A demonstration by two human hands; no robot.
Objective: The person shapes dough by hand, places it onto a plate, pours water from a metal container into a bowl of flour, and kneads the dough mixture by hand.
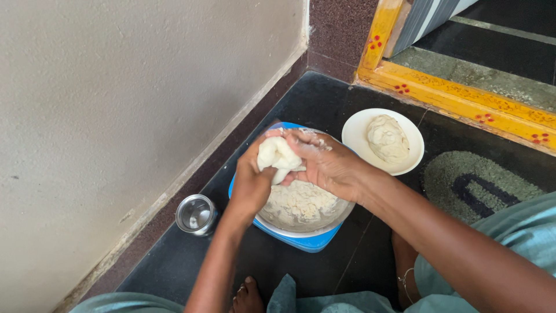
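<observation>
Both my hands, left point(250, 184) and right point(327, 165), fingers clasping dough lump point(277, 157) over steel bowl point(301, 223); black floor point(324, 98), beige wall point(116, 104).

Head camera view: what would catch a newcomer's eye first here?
First, both hands, left hand and right hand, squeezing a white dough lump over a steel bowl of crumbly flour at the centre. To its right sits a white plate with another dough ball; a small steel cup stands at left.
</observation>
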